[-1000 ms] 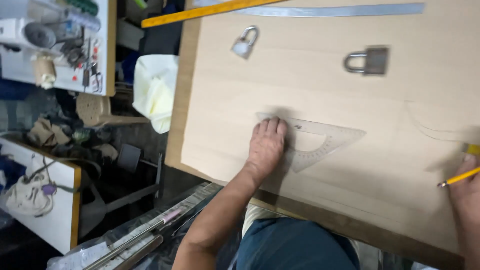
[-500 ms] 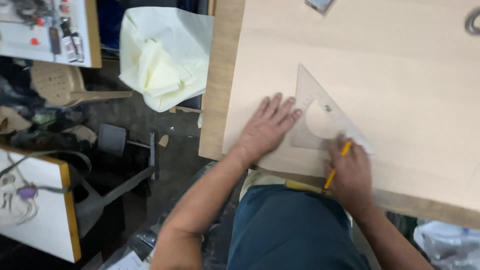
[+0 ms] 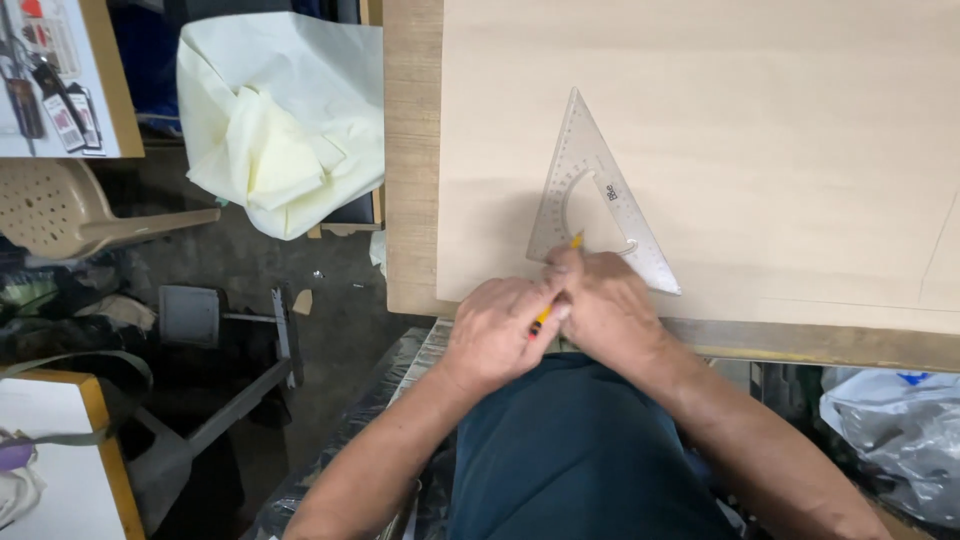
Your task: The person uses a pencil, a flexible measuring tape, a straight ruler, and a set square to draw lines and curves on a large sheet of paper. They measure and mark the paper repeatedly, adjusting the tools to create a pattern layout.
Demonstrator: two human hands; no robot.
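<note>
My right hand (image 3: 605,305) grips the yellow pencil (image 3: 556,285) at the clear triangle ruler's (image 3: 595,200) lower corner on the tabletop (image 3: 800,150); left hand (image 3: 495,330) fingers curl beside it, so I'd press the ruler flat.

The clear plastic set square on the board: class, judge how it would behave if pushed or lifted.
The set square looks thin and flat, so probably light and fairly stiff. Lying flush on the smooth pale board, it would likely slide rather than roll or tip. Its flat edges may be awkward to lift.
</note>
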